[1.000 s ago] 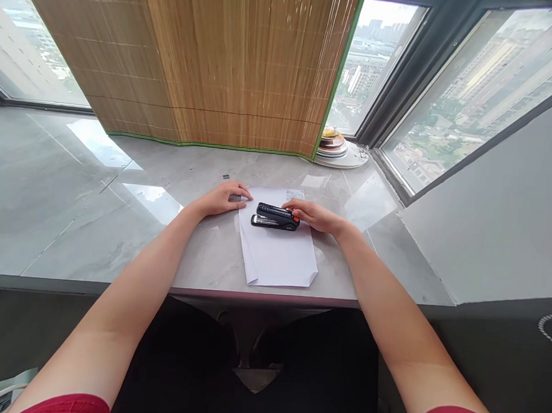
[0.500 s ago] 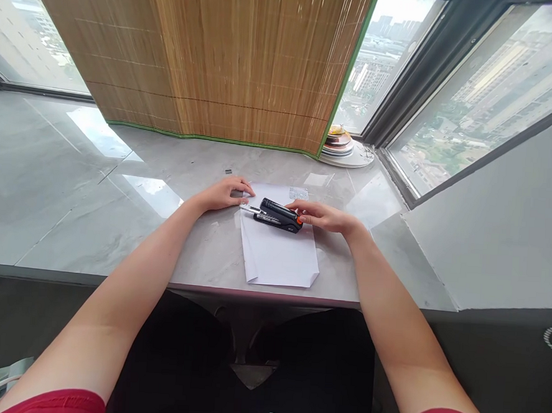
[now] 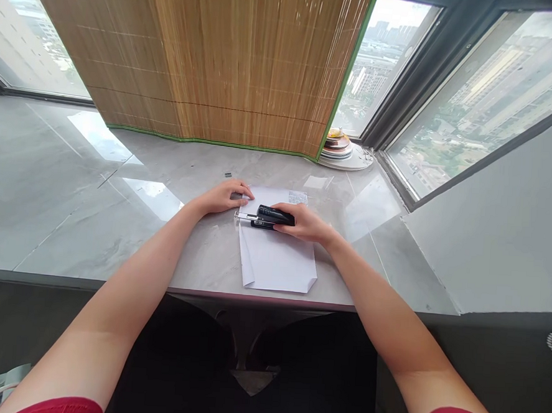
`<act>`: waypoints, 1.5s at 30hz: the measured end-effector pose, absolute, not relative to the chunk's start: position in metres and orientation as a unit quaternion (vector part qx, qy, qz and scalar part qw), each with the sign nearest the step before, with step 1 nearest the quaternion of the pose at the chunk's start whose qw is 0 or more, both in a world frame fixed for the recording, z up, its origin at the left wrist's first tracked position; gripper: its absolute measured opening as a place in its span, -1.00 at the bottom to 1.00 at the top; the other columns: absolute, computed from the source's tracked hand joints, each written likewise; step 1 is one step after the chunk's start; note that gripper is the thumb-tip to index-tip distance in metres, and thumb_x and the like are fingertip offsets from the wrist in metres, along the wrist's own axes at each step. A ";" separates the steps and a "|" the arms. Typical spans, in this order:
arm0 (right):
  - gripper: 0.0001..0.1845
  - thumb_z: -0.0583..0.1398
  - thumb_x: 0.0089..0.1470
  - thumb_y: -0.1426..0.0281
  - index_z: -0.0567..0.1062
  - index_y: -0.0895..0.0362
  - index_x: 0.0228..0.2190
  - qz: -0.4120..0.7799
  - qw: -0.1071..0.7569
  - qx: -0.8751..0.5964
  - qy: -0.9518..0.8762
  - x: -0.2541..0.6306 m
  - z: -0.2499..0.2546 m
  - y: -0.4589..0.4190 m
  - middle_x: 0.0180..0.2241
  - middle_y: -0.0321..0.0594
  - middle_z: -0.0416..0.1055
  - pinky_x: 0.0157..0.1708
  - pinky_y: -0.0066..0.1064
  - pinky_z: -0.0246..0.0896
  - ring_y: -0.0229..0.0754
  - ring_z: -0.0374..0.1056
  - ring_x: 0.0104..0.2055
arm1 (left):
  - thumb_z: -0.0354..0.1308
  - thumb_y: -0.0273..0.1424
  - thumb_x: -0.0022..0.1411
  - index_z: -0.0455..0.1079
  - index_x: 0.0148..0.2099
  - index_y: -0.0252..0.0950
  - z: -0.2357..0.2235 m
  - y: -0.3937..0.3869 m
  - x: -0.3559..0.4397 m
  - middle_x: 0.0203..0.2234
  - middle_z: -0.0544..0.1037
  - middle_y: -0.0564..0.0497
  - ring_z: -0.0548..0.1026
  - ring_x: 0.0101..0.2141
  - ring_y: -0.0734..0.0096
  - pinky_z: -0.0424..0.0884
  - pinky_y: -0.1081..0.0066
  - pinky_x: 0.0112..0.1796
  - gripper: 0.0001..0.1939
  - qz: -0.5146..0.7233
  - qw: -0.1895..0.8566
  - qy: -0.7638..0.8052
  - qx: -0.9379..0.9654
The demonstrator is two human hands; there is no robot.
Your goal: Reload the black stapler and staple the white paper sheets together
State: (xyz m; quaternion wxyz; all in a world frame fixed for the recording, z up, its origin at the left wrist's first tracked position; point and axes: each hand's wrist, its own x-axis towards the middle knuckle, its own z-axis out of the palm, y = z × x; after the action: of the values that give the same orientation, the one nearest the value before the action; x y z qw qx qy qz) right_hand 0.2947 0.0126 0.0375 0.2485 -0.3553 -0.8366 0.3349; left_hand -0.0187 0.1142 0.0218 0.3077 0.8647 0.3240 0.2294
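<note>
A black stapler lies over the upper part of some white paper, with its silver staple tray sticking out to the left past the paper's edge. My right hand is wrapped round the stapler's right end and hides that end. At the paper's upper left corner rests my left hand, its fingers stretched out and its thumb apart, fingertips touching the corner. The paper's lower corners are folded or curled. Whether it is one sheet or a stack, I cannot tell.
A small clear packet or strip lies at the paper's upper right. Farther back on the grey stone ledge are a small dark piece and stacked plates. A bamboo blind hangs before the windows.
My right hand has moved left and closed round the stapler's body, covering its orange part. The stapler has turned more level and shifted slightly left. My left hand stays at the corner.
</note>
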 end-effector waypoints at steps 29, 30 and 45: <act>-0.69 0.36 0.23 0.30 0.60 0.09 0.00 0.281 0.317 -0.356 -0.833 0.299 0.034 0.019 -0.12 -0.19 0.64 -0.08 -0.23 0.44 -0.04 0.54 -0.12 | 0.10 -0.72 0.31 0.57 -0.16 -0.42 0.038 0.096 0.013 -0.34 0.56 -0.07 0.50 -0.43 0.56 0.50 0.53 -0.35 -0.76 0.474 0.723 0.353 0.358; -0.71 0.36 0.25 0.27 0.61 0.08 -0.02 0.291 0.291 -0.342 -0.845 0.300 0.035 0.019 -0.12 -0.18 0.64 -0.05 -0.22 0.43 -0.04 0.53 -0.12 | 0.12 -0.72 0.31 0.58 -0.12 -0.42 0.037 0.094 0.014 -0.30 0.60 -0.08 0.55 -0.38 0.54 0.54 0.52 -0.27 -0.75 0.475 0.711 0.353 0.381; -0.45 0.02 0.56 -0.01 0.48 -0.17 0.38 0.255 0.304 -0.278 -0.875 0.287 0.033 0.024 0.51 -0.17 0.28 0.51 0.13 0.07 0.09 0.20 0.52 | 0.59 0.00 0.13 0.54 -0.09 -0.28 0.035 0.077 0.023 -0.44 0.71 -0.05 0.69 -0.40 0.25 0.60 0.29 -0.23 -0.46 0.423 0.511 0.314 0.680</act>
State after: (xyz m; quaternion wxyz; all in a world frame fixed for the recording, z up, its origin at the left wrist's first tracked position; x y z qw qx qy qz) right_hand 0.2872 0.0243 0.0333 0.3036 -0.2779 -0.8749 0.2554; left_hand 0.0227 0.0767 0.0349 0.5111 0.6796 0.3137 0.4225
